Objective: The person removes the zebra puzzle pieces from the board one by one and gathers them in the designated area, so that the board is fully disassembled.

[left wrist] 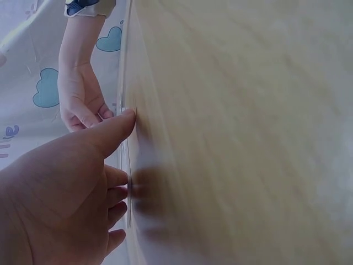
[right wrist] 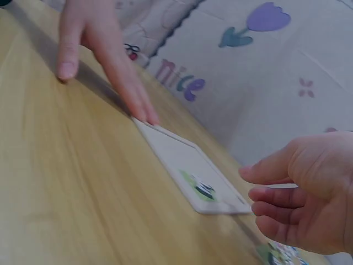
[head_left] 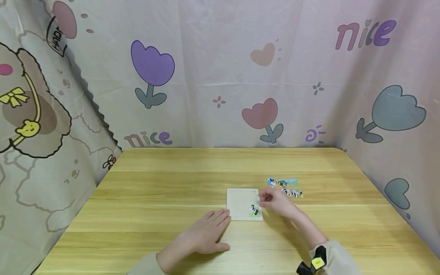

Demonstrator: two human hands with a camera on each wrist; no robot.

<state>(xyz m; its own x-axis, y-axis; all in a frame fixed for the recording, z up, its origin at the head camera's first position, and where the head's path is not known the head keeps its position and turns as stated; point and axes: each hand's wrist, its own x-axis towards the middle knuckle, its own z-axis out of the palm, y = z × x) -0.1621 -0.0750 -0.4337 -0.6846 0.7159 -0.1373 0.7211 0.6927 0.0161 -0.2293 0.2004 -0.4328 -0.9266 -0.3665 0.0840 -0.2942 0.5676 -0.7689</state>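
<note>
A pale square puzzle board (head_left: 240, 200) with a raised rim lies flat on the table. One puzzle piece (head_left: 254, 211), showing a black-and-white animal on green, sits in its lower right corner. My left hand (head_left: 207, 233) lies palm down with fingers straight, fingertips touching the board's left edge. Beside the right edge hovers my right hand (head_left: 276, 202), its fingers loosely bent; in the right wrist view, nothing shows between its thumb and fingers (right wrist: 276, 204). Several loose puzzle pieces (head_left: 283, 183) lie just beyond that hand, which partly covers them.
The wooden table (head_left: 154, 183) extends around the board on all sides. A printed curtain (head_left: 206, 49) hangs behind its back edge, with more fabric at the left and right. A black strap with a yellow tag (head_left: 317, 262) is on the right wrist.
</note>
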